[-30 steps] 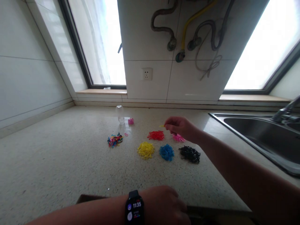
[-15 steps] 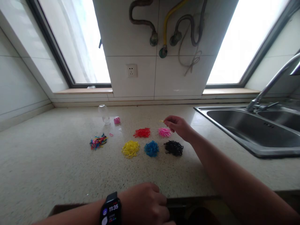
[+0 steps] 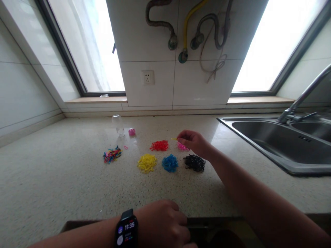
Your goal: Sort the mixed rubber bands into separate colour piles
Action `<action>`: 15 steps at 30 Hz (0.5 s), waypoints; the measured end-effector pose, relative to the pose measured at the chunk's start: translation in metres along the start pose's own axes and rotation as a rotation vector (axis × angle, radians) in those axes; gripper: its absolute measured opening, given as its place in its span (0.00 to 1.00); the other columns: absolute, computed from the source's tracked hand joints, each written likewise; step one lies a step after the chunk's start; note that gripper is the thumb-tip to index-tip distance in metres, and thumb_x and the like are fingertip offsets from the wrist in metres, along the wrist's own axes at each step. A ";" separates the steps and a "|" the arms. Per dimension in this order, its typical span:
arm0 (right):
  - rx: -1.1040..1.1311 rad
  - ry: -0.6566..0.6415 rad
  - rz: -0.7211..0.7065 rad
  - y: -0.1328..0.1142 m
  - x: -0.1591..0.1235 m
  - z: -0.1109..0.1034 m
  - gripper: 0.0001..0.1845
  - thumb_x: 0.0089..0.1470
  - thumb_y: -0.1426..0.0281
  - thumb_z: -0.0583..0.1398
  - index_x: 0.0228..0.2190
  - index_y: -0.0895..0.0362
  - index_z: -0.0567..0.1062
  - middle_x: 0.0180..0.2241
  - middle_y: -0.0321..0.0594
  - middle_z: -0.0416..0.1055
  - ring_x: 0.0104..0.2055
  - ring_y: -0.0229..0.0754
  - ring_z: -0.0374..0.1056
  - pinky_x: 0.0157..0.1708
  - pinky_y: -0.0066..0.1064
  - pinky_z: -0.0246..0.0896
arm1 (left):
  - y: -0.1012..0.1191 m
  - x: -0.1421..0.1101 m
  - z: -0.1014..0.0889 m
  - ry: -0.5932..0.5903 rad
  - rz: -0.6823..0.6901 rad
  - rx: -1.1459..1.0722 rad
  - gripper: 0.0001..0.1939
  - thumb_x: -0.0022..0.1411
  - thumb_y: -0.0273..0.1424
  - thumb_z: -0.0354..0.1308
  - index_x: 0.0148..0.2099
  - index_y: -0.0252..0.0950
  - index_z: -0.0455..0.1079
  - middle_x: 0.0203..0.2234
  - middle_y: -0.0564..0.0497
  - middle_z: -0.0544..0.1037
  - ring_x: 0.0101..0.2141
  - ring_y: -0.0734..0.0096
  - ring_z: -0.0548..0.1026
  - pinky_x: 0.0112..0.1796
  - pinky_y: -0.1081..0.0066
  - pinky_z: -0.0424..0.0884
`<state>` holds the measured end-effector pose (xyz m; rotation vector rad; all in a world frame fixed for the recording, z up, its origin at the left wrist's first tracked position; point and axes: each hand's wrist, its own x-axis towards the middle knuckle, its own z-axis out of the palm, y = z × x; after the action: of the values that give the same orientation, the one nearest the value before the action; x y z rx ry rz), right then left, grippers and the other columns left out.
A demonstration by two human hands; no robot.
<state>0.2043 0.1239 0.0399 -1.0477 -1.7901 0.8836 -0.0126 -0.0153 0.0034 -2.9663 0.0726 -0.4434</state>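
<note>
Pinched between close-set fingertips of the right hand [image 3: 192,142], the yellow band [image 3: 174,138] hangs just above the counter [image 3: 85,186] near the red pile [image 3: 159,145]; it looks light and springy (possibly slippery), best gripped at one end.

A kitchen, shown by the double sink [image 3: 271,137], curved faucet [image 3: 305,94] and speckled stone countertop [image 3: 77,186].

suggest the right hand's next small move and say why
Probably bring the right hand left and nearer the body, over the yellow pile: its fingers pinch a yellow band, and the red pile and pink pile nearby don't match.
</note>
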 end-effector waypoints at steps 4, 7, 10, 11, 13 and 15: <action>-0.185 -0.064 -0.078 -0.009 -0.004 0.017 0.11 0.55 0.63 0.61 0.32 0.58 0.76 0.22 0.32 0.65 0.23 0.33 0.56 0.23 0.26 0.51 | -0.001 0.000 0.000 0.005 0.011 0.008 0.06 0.67 0.30 0.58 0.35 0.38 0.66 0.18 0.59 0.67 0.25 0.73 0.68 0.23 0.69 0.59; -0.370 -0.158 -0.198 -0.024 -0.009 0.035 0.06 0.55 0.68 0.60 0.33 0.57 0.77 0.25 0.34 0.70 0.25 0.33 0.60 0.28 0.27 0.54 | -0.001 0.000 0.001 -0.002 0.013 0.015 0.05 0.66 0.30 0.59 0.36 0.39 0.66 0.18 0.59 0.67 0.25 0.72 0.69 0.23 0.68 0.59; -0.523 -0.266 -0.333 -0.039 -0.012 0.053 0.05 0.56 0.70 0.60 0.34 0.55 0.77 0.30 0.35 0.74 0.30 0.35 0.65 0.34 0.28 0.55 | 0.000 0.000 0.002 -0.003 0.023 0.015 0.06 0.67 0.30 0.59 0.36 0.38 0.66 0.18 0.59 0.67 0.25 0.71 0.70 0.23 0.67 0.58; -0.560 -0.291 -0.362 -0.042 -0.013 0.057 0.05 0.57 0.70 0.60 0.34 0.55 0.77 0.31 0.36 0.75 0.32 0.36 0.66 0.35 0.28 0.55 | 0.000 0.000 0.001 -0.005 0.026 0.012 0.06 0.67 0.30 0.58 0.36 0.38 0.66 0.18 0.59 0.67 0.25 0.71 0.70 0.23 0.67 0.58; -0.618 -0.324 -0.394 -0.045 -0.013 0.066 0.05 0.57 0.70 0.60 0.34 0.55 0.78 0.32 0.37 0.76 0.33 0.37 0.68 0.37 0.29 0.55 | -0.001 0.000 0.000 -0.006 0.031 0.004 0.05 0.67 0.30 0.57 0.36 0.38 0.67 0.19 0.59 0.68 0.25 0.70 0.70 0.23 0.67 0.58; -0.668 -0.342 -0.417 -0.044 -0.012 0.073 0.06 0.58 0.70 0.60 0.35 0.55 0.78 0.33 0.38 0.77 0.35 0.39 0.69 0.37 0.30 0.54 | -0.001 0.001 0.000 -0.007 0.029 -0.001 0.04 0.67 0.29 0.57 0.37 0.38 0.67 0.19 0.59 0.68 0.25 0.70 0.70 0.23 0.66 0.58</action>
<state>0.1274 0.0850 0.0467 -0.8823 -2.5703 0.2019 -0.0119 -0.0149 0.0041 -2.9637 0.1149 -0.4294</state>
